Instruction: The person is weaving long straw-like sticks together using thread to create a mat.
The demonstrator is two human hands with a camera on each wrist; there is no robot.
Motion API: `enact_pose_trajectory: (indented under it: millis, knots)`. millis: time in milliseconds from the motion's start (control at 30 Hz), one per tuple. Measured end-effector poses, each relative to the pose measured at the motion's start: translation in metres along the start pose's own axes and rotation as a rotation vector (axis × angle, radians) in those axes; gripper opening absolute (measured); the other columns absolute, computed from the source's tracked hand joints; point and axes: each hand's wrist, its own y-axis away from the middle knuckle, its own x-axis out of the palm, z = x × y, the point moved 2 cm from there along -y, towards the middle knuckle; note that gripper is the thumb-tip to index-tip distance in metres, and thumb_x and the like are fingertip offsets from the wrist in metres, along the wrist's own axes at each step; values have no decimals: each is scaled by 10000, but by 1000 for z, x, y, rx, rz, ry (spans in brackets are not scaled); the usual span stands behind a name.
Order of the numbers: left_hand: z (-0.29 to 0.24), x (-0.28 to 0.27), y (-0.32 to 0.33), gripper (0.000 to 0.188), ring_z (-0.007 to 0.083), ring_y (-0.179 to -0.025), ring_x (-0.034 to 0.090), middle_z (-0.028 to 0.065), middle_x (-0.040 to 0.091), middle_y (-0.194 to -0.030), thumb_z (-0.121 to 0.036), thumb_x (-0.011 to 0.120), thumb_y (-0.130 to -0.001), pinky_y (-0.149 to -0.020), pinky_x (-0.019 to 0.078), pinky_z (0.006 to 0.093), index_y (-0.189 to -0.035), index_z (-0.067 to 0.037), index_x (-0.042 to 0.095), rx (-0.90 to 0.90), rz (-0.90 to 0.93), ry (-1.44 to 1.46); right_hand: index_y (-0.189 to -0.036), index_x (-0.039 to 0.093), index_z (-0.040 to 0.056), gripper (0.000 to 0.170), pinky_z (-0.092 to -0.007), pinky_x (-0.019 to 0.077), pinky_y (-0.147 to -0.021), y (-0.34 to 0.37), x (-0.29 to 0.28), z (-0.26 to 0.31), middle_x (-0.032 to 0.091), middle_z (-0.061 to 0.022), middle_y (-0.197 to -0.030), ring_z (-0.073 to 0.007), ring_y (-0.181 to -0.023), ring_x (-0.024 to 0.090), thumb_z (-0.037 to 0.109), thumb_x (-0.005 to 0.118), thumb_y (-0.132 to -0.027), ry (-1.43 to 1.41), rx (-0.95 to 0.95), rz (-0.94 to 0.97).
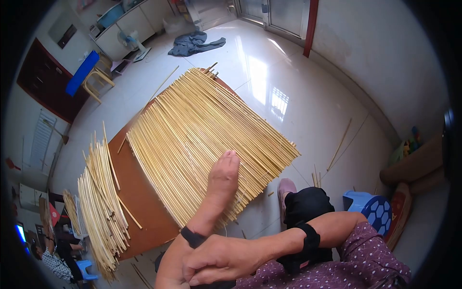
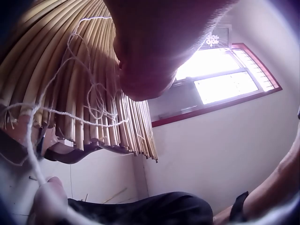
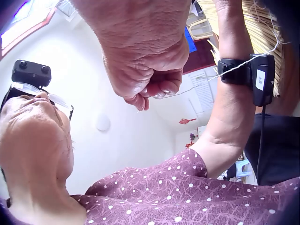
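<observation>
A mat of straw-coloured reed stalks [image 1: 192, 130] lies side by side across a brown board [image 1: 144, 192]. My left hand [image 1: 224, 173] is on the mat near its front edge, back of the hand upward. In the left wrist view its fingers are mostly hidden, so I cannot tell what they grip. My right hand [image 1: 211, 260] overlaps the left forearm in the head view, fingers curled. In the right wrist view it pinches a white string [image 3: 201, 84], which runs past the left wrist toward the mat. Loops of white string [image 2: 96, 101] hang across the stalk ends.
A pile of loose stalks [image 1: 98, 197] lies along the board's left side. Stray stalks [image 1: 339, 144] are on the tiled floor at right. A blue stool [image 1: 368, 207] stands by the right knee. Dark cloth [image 1: 192, 44] lies beyond the mat. Another person [image 1: 55, 260] sits at lower left.
</observation>
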Motion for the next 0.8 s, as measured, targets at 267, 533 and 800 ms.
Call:
enact_pose_trajectory:
  millis: [267, 533, 800]
  knots:
    - [9, -6, -5, 152, 391, -1084, 565, 230, 557, -1231, 7, 448, -850, -938, 474, 429, -972, 62, 521, -167, 16, 126, -874, 550, -12, 147, -310, 416, -572, -1, 2, -5, 527, -95, -654, -193, -585, 512, 129, 562, -913, 20, -5, 1]
    - [19, 0, -14, 256, 337, -1087, 531, 216, 582, -1126, 26, 449, -824, -935, 466, 391, -1062, 65, 536, -132, -14, 3, -850, 602, -10, 118, -332, 461, -597, -3, 3, 13, 605, -133, -722, -252, -660, 611, 105, 619, -871, 44, -12, 29]
    - [25, -3, -17, 254, 325, -937, 562, 181, 593, -955, -11, 511, -837, -821, 493, 388, -1079, 47, 559, -93, -29, 21, -881, 562, -17, 152, -305, 437, -600, 0, -3, 0, 563, -109, -685, -194, -621, 543, 134, 566, -901, -24, -88, 9]
